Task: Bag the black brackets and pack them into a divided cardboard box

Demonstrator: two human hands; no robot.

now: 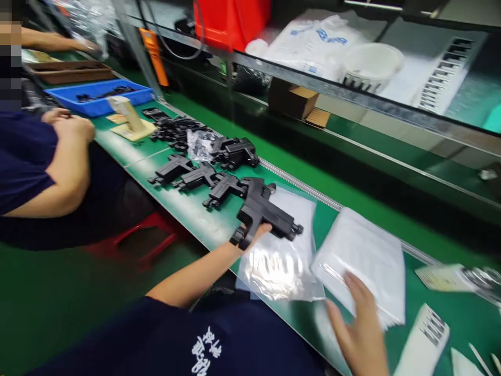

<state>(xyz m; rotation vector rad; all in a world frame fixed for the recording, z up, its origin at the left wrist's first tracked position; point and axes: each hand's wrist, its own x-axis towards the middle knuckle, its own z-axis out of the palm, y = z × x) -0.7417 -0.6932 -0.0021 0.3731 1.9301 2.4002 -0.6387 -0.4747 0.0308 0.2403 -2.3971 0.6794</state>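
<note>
Your left hand grips a black plastic part; your right, open, nears stacked clear bags. A blue tray holds black pieces.

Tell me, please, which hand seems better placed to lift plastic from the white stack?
Probably the right hand: it looks empty, with fingers spread by the near edge of the white stack, whereas the left hand holds a black device.
</note>
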